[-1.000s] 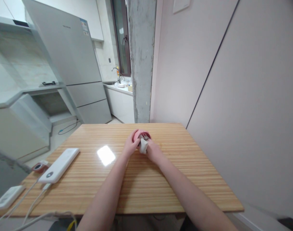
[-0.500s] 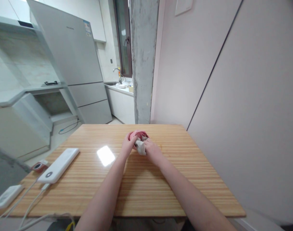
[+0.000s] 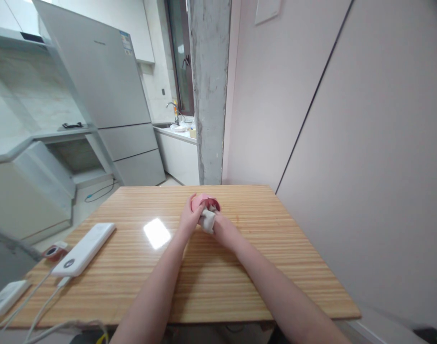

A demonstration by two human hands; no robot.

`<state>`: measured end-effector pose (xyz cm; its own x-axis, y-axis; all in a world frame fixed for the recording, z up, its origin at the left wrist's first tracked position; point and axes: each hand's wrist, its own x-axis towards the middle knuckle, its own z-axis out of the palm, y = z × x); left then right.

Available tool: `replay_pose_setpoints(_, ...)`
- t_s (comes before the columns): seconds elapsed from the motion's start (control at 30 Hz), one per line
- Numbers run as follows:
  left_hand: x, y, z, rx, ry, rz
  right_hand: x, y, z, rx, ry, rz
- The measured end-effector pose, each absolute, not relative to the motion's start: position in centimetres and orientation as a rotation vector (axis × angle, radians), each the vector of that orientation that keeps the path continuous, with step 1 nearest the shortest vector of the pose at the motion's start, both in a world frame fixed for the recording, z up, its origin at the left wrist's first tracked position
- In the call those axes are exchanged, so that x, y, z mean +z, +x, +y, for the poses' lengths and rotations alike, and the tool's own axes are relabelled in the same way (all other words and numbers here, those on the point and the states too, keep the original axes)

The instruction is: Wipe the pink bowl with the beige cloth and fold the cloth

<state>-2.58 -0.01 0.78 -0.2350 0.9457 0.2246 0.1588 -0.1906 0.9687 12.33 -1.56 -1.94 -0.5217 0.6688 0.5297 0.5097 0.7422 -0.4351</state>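
Observation:
A round, hollow pink container (image 3: 200, 201), maybe a cup or bowl, is tilted with its opening toward me over the far half of the table. My left hand (image 3: 191, 215) grips it from the left side, thumb at the rim. A light grey cloth (image 3: 207, 221) hangs out of the opening and drapes below it. My right hand (image 3: 221, 225) reaches into the opening with the cloth; its fingertips are hidden inside.
The striped wooden table (image 3: 254, 267) has a white power bank (image 3: 84, 249) with cables at left. Beside it lie a roll of brown tape (image 3: 54, 252) and a white power strip (image 3: 8, 297). A concrete pillar (image 3: 210, 95) and pale wall (image 3: 329, 157) stand beyond.
My right hand has gone deeper into the pink container, taking part of the cloth in. The container's opening has turned more to the right. The view has shifted slightly.

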Motion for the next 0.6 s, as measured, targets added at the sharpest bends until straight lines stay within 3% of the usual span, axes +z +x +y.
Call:
replay_pose_setpoints(0.27,-0.2,1.2,-1.2,1.600,1.205,1.211,-1.3,11.9,-1.8,0.386,-0.949,-1.869)
replay_pose_setpoints(0.43,0.8,-1.3,-0.9,1.570,1.407,1.415,-1.4,12.5,-1.3,0.357,-0.802,-2.161)
replay_pose_setpoints(0.6,1.6,-2.6,-1.1,1.441,1.540,1.484,-2.0,12.8,-1.0,0.143,-1.013,-2.321)
